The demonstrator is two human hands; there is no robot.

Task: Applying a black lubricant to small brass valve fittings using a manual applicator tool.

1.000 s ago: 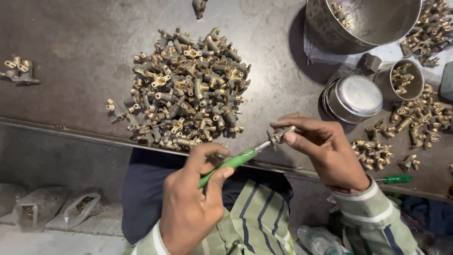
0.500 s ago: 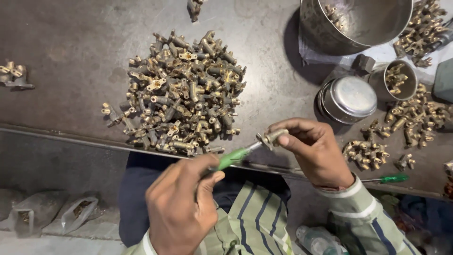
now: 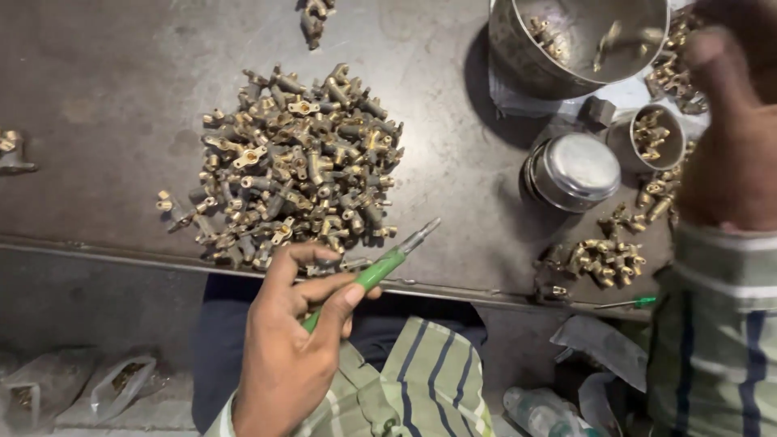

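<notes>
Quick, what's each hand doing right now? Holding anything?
Left hand: closed around a green-handled screwdriver, tip pointing up and right.
Right hand: raised near the steel bowl, blurred; cannot tell whether it holds anything.

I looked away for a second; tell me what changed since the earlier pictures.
The right hand let go of the small brass fitting it held at the tool's tip and rose toward the steel bowl. The left hand keeps gripping the green-handled tool. The pile of fittings is unchanged.
</notes>
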